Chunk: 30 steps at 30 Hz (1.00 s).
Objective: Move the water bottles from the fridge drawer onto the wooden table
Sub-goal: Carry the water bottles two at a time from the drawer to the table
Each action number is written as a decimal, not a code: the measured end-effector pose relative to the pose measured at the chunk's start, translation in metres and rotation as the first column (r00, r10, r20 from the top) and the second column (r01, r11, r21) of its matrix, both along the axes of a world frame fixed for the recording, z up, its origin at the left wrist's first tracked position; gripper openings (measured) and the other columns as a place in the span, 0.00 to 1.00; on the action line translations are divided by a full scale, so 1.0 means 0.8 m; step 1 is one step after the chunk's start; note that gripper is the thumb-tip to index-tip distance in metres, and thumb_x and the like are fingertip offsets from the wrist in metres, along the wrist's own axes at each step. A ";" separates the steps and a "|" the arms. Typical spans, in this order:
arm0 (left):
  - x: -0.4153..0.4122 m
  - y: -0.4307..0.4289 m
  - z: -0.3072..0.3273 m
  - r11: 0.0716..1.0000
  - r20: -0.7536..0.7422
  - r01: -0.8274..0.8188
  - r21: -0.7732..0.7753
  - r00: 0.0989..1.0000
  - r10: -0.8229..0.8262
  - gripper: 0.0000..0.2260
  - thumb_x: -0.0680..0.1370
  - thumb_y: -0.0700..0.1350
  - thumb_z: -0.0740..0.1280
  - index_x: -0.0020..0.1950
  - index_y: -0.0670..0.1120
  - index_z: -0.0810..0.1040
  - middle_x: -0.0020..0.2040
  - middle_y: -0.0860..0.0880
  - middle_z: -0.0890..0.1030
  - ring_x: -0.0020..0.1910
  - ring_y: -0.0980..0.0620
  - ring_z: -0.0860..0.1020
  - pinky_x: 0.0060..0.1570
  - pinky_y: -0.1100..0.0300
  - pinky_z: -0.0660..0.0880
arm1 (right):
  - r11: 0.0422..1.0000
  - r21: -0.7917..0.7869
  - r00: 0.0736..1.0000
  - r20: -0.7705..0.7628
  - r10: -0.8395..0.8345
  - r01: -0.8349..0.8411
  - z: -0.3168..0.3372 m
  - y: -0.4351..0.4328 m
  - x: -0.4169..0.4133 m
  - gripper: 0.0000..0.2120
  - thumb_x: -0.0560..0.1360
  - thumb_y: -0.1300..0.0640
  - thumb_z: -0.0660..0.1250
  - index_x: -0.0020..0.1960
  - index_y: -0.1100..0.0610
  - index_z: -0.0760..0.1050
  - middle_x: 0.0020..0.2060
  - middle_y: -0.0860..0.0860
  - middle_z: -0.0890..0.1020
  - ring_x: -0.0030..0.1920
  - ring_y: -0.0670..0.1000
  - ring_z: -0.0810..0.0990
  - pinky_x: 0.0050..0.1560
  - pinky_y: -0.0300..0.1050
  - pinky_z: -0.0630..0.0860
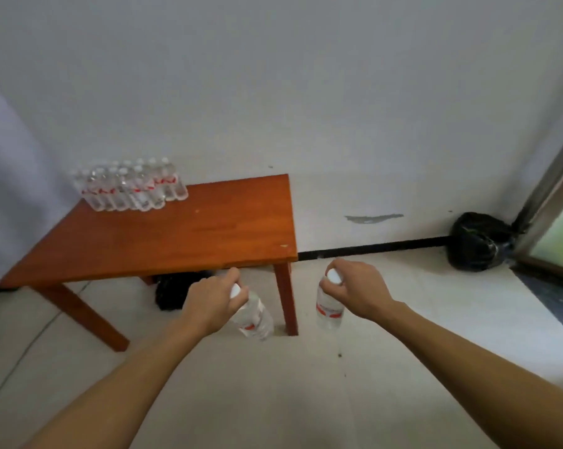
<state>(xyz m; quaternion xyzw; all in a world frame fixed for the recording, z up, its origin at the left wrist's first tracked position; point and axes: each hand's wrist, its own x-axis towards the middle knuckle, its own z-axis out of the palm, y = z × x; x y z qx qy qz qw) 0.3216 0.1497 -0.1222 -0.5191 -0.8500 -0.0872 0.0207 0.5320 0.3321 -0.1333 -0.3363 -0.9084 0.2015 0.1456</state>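
Your left hand (213, 301) and right hand (359, 291) each clasp a clear plastic water bottle (254, 315) (329, 311) by its neck. Set both upright on the orange-brown wooden table (189, 234), beside the cluster of bottles (131, 186).

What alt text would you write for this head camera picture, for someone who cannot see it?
A person's left hand and right hand each grip a water bottle by its neck, one bottle tilted and the other upright, in front of a wooden table. A cluster of bottles stands at its far left corner.

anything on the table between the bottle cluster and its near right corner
No. In the head view the wooden table is bare from the bottle cluster to that corner; only small pale marks show on the wood.
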 end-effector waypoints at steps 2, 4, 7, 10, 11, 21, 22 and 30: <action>-0.046 -0.022 -0.003 0.996 0.025 -0.086 -0.001 0.996 0.086 0.14 0.75 0.61 0.53 0.44 0.51 0.68 0.32 0.50 0.76 0.32 0.48 0.76 0.33 0.52 0.70 | 0.997 -0.007 0.997 0.008 0.076 -0.076 0.002 0.000 -0.062 0.12 0.74 0.41 0.64 0.46 0.49 0.72 0.40 0.46 0.81 0.39 0.48 0.79 0.43 0.48 0.79; -0.096 -0.040 -0.010 0.990 0.050 -0.141 -0.005 0.989 0.141 0.19 0.72 0.64 0.48 0.44 0.51 0.69 0.31 0.50 0.76 0.31 0.49 0.75 0.35 0.49 0.73 | 0.992 -0.017 0.992 -0.004 0.128 -0.128 0.001 -0.001 -0.123 0.12 0.73 0.42 0.65 0.46 0.50 0.74 0.39 0.47 0.81 0.38 0.48 0.79 0.42 0.49 0.79; -0.175 -0.061 -0.024 0.982 0.077 -0.184 -0.032 0.979 0.186 0.16 0.76 0.61 0.54 0.45 0.50 0.70 0.33 0.50 0.77 0.33 0.50 0.75 0.37 0.49 0.74 | 0.982 -0.011 0.982 0.004 0.189 -0.189 -0.008 -0.010 -0.219 0.11 0.74 0.43 0.65 0.45 0.51 0.73 0.37 0.47 0.79 0.36 0.48 0.77 0.37 0.43 0.76; -0.257 -0.081 -0.038 0.978 0.082 -0.199 -0.061 0.975 0.204 0.11 0.78 0.56 0.58 0.47 0.50 0.72 0.34 0.51 0.77 0.34 0.52 0.75 0.38 0.53 0.72 | 0.973 -0.032 0.974 0.017 0.228 -0.227 -0.025 -0.027 -0.317 0.10 0.75 0.43 0.64 0.45 0.49 0.71 0.35 0.45 0.76 0.34 0.44 0.76 0.33 0.38 0.73; -0.285 -0.087 -0.040 0.978 0.089 -0.197 -0.065 0.975 0.202 0.10 0.79 0.56 0.59 0.47 0.50 0.72 0.34 0.52 0.76 0.34 0.52 0.75 0.38 0.54 0.72 | 0.971 -0.032 0.971 0.025 0.236 -0.236 -0.030 -0.032 -0.351 0.11 0.75 0.42 0.64 0.45 0.49 0.71 0.34 0.44 0.76 0.33 0.44 0.76 0.33 0.39 0.74; -0.521 -0.074 -0.006 0.983 -0.011 -0.147 -0.112 0.989 0.147 0.12 0.79 0.58 0.56 0.50 0.52 0.72 0.31 0.56 0.71 0.30 0.58 0.71 0.29 0.63 0.64 | 0.976 -0.033 0.976 0.017 0.217 -0.216 -0.016 -0.022 -0.583 0.14 0.76 0.41 0.62 0.50 0.52 0.73 0.35 0.47 0.79 0.33 0.46 0.79 0.33 0.44 0.79; -0.539 -0.066 -0.005 0.983 -0.007 -0.145 -0.112 0.989 0.145 0.12 0.79 0.58 0.57 0.50 0.52 0.72 0.31 0.56 0.71 0.29 0.59 0.70 0.29 0.64 0.62 | 0.975 -0.028 0.976 0.012 0.219 -0.218 -0.015 -0.015 -0.603 0.14 0.76 0.42 0.63 0.50 0.52 0.73 0.35 0.47 0.79 0.34 0.47 0.79 0.34 0.44 0.80; -0.697 0.029 -0.025 0.988 0.021 -0.083 -0.130 0.996 0.086 0.12 0.79 0.58 0.57 0.52 0.51 0.72 0.39 0.54 0.78 0.36 0.55 0.77 0.31 0.64 0.65 | 0.981 -0.042 0.982 0.008 0.191 -0.191 -0.048 0.074 -0.761 0.12 0.76 0.42 0.63 0.50 0.51 0.73 0.38 0.47 0.79 0.36 0.45 0.79 0.38 0.44 0.81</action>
